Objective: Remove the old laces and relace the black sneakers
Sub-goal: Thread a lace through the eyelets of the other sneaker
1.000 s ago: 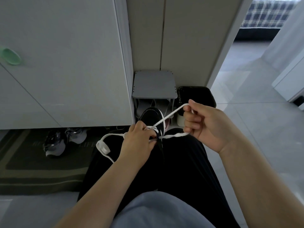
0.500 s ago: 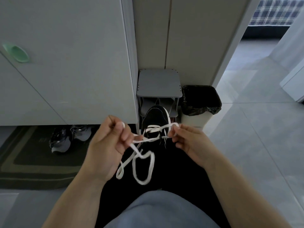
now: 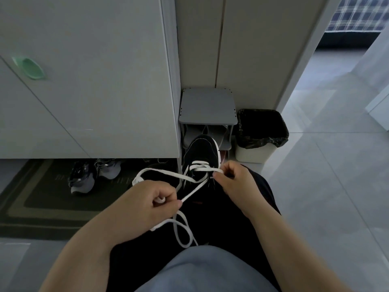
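A black sneaker (image 3: 202, 151) with a white sole edge lies on my lap, toe pointing away from me. A white lace (image 3: 190, 193) crosses its lowest eyelets and trails toward me in loose loops over my dark trousers. My left hand (image 3: 150, 204) grips a bunch of the lace in a fist, near my left knee. My right hand (image 3: 232, 181) pinches the lace at the sneaker's right eyelet row. The shoe's rear part is hidden behind my hands.
A grey shoe rack (image 3: 208, 108) stands against the wall ahead, with a bin (image 3: 261, 134) lined with a black bag to its right. Grey sneakers (image 3: 92, 172) lie on a dark mat (image 3: 37, 199) under the white cabinet (image 3: 84, 81). Tiled floor (image 3: 328, 175) spreads right.
My left hand has dropped lower and closed into a fist around the lace. My right hand came in from the far right to the eyelets and stays there.
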`<state>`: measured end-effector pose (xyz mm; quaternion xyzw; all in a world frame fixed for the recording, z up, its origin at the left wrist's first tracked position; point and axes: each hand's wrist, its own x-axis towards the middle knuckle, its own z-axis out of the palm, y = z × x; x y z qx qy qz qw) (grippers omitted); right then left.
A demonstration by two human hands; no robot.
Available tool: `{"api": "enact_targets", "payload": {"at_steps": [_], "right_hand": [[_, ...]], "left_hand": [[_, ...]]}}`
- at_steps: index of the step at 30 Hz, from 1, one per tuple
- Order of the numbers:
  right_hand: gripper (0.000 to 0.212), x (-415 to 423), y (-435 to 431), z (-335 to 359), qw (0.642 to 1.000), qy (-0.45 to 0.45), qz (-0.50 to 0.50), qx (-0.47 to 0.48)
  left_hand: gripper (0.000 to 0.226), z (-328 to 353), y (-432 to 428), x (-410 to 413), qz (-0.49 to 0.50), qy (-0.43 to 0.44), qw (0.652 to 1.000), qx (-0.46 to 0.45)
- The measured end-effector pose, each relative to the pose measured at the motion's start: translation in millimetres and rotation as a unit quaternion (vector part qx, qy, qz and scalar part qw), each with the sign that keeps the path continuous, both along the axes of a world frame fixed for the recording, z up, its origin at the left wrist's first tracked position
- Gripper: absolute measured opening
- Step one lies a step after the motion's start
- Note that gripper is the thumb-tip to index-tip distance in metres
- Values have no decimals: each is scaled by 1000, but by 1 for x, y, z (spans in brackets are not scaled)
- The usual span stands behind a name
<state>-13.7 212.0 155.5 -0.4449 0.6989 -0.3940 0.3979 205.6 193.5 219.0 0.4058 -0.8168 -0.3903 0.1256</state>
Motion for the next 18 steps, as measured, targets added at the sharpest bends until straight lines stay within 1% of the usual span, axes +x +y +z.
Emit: {"api": "enact_targets", "payload": {"at_steps": [3, 5, 6, 7, 8, 9, 10, 11, 12, 13, 14, 15, 16, 17, 18], "right_hand": [[8, 4, 2, -3, 999, 33, 24, -33], [21, 8, 6, -4, 996, 26, 47, -66], [30, 10, 8, -5, 993, 40, 66, -86], [35, 11, 10, -6, 988, 75, 91, -102], [35, 13, 12, -7, 979, 120, 117, -114], [31, 14, 14, -8, 969, 164, 141, -121], [26, 15, 16, -9, 960, 194, 157, -128], [21, 16, 17, -10, 953, 212, 166, -137], [18, 15, 19, -11, 948, 224, 171, -148], [16, 15, 20, -11, 943, 233, 177, -160], [16, 14, 22, -11, 936, 244, 186, -172], [18, 14, 25, -10, 929, 253, 199, -181], [20, 13, 29, -10, 925, 260, 212, -180], [22, 13, 33, -8, 921, 267, 225, -175], [24, 12, 36, -7, 916, 277, 237, -170]], "left_hand": [[30, 13, 4, 11, -32, 69, 997, 1], [27, 17, 3, 20, -47, 113, 992, -3], [26, 18, 3, 23, -49, 126, 991, -6], [25, 18, 3, 24, -48, 136, 990, -5], [25, 18, 3, 25, -51, 143, 988, 6], [25, 18, 4, 24, -60, 151, 986, 27], [25, 19, 4, 22, -76, 148, 984, 56], [25, 18, 4, 19, -90, 126, 984, 86], [27, 15, 3, 15, -93, 86, 987, 103], [30, 11, 1, 10, -80, 27, 992, 89], [29, 5, -3, 4, -44, -21, 998, 42], [19, -2, -10, -2, 3, -50, 998, -30], [10, -7, -17, -9, 35, -68, 991, -108], [18, -13, -25, -15, 48, -92, 980, -172], [27, -22, -35, -21, 41, -138, 967, -209]]}}
